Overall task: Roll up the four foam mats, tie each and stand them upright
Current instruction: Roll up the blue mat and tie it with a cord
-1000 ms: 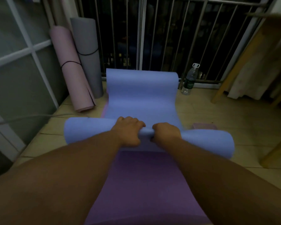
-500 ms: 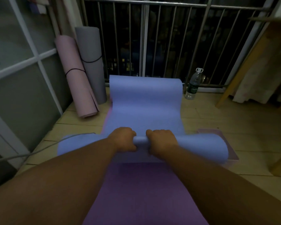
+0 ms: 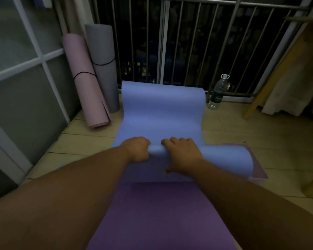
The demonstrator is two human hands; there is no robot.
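The blue mat [image 3: 161,112] is half rolled and its thick roll lies across the purple mat [image 3: 157,213]. The left hand [image 3: 136,149] and right hand [image 3: 183,154] both grip the roll.

Blue mat [image 3: 161,114] — left end behind forearm [image 3: 76,188]

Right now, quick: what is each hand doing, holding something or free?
Left hand: fingers curled over the rolled part of the blue mat, gripping it.
Right hand: grips the same roll, close beside the left.
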